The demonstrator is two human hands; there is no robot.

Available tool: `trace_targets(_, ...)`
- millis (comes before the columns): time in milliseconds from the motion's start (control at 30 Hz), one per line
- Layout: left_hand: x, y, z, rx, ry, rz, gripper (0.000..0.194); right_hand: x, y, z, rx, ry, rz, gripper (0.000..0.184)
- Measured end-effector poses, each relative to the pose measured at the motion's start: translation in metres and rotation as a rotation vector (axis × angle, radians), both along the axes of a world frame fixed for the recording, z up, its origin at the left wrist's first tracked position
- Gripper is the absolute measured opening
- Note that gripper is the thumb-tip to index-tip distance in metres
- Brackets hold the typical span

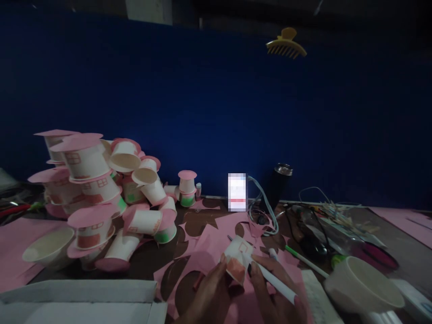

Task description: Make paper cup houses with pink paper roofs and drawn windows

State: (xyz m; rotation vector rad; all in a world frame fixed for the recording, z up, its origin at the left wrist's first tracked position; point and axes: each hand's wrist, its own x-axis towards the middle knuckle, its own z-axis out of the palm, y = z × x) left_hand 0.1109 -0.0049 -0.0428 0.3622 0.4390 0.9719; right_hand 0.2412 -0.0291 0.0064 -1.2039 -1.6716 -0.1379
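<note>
In my left hand (211,291) is a small white paper cup (239,249), tilted, with a red window outline and a red-brown patch coloured on its side. My right hand (275,292) grips a white marker pen (277,282), its tip end against or very close to the cup wall; exact contact is hidden. Beneath both hands lie pink paper sheets (209,243) with round holes cut out. To the left rises a pile of similar paper cups (88,163) with pink paper discs on them, many carrying drawn windows and coloured patches.
A pale bowl (50,246) and a white box (81,292) sit at left. At the back are a lit phone (237,192), a cable (270,202) and a black bottle (276,186). On the right stand a cream bowl (364,283) and a green-tipped pen (305,260).
</note>
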Motion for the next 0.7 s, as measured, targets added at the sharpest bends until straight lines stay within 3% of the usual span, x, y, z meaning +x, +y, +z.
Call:
trace_targets(200,-0.004,-0.002,0.015,-0.020,0.054,0.041,0.053,0.000,0.000,0.001,-0.014,0.007,0.024,0.010)
trace_targets(700,-0.004,-0.001,0.013,-0.044,0.062,0.027,0.062,0.003,0.000,-0.005,-0.058,0.032,0.014,0.011)
